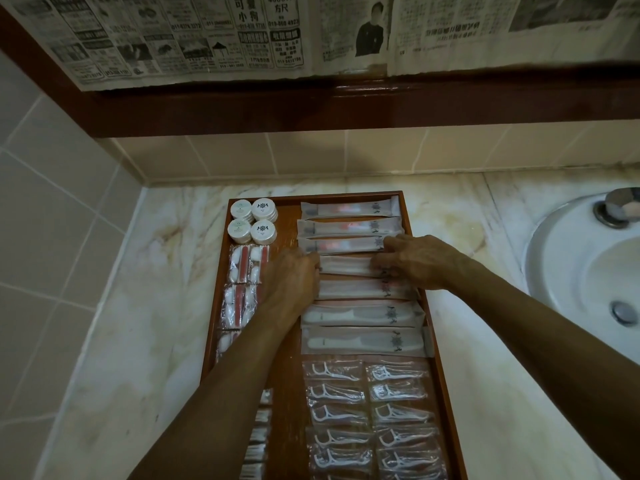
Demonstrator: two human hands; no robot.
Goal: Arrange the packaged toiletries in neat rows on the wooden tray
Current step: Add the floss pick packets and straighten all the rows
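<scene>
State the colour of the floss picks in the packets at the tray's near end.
White floss picks in clear packets; head view.

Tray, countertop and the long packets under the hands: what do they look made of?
Tray: wood, reddish-brown and glossy, going by the sheen on its base.
Countertop: looks like polished marble or an imitation of it, cream with yellowish veins.
Packets: thin frosted plastic film, as the contents show through faintly.
</scene>
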